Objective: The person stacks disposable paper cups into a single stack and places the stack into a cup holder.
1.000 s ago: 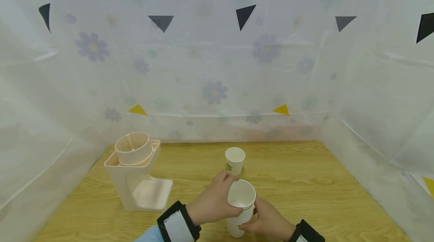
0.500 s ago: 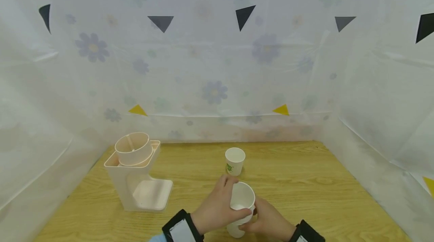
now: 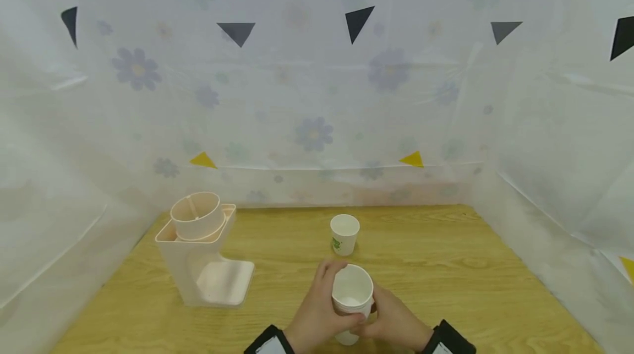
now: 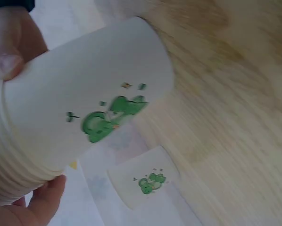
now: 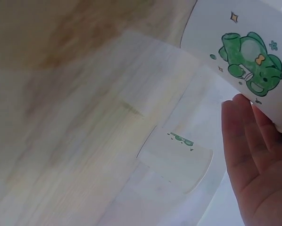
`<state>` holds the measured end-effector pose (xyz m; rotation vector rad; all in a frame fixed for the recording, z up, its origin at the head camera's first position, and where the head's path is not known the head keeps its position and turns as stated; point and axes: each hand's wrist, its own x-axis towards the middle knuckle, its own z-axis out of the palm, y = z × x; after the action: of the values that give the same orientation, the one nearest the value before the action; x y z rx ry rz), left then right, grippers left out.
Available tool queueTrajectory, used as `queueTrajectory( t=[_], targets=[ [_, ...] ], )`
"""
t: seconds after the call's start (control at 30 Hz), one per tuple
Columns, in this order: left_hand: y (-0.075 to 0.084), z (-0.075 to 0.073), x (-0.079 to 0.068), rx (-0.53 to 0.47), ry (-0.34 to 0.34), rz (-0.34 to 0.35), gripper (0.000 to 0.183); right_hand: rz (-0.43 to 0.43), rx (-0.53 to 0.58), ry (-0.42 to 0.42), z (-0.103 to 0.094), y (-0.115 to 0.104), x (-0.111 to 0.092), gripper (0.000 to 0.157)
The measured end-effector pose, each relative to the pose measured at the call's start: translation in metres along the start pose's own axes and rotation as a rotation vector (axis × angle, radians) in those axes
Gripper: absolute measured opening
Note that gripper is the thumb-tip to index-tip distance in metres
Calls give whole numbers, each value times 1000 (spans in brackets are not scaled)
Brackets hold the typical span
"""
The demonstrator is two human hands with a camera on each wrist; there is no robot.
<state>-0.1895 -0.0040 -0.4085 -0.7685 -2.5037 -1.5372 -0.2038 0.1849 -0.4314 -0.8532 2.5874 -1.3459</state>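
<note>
A stack of nested white paper cups (image 3: 353, 283) is held between both hands at the table's front, mouth up. My left hand (image 3: 317, 310) grips it from the left, fingers at the far side and thumb on the near side. From the right, my right hand (image 3: 396, 322) holds it lower down; the two thumbs nearly meet. Several stacked rims and a green bear print (image 4: 115, 117) show in the left wrist view. The right wrist view shows the right fingers (image 5: 244, 136) against the printed cup wall. Behind the stack, a single paper cup (image 3: 344, 234) stands upright.
A cream-coloured plastic holder (image 3: 198, 271) with a round cup-like part (image 3: 197, 217) on top stands on the left of the wooden table (image 3: 446, 266). White sheeting with flowers and triangles encloses the back and sides.
My left hand has slid down around the stack, its wrist turning lower and its thumb coming close to the right thumb. The right hand stays nearly still. The single cup has not moved.
</note>
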Motion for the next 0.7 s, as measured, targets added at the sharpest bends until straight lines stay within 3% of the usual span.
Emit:
queueTrajectory(
  t=[0.17, 0.33, 0.53, 0.7],
  targets=[
    [-3, 5, -3, -53, 32, -29, 90, -16, 23, 2, 0, 0, -1, 67],
    [-10, 8, -1, -153, 5, -100, 103, -12, 6, 4, -2, 2, 2, 68],
    [-23, 6, 7, -155, -39, -42, 90, -2, -3, -8, -9, 4, 11, 70],
    [-30, 6, 9, -162, -61, -62, 84, -3, -40, -126, -20, 4, 13, 74]
  ],
)
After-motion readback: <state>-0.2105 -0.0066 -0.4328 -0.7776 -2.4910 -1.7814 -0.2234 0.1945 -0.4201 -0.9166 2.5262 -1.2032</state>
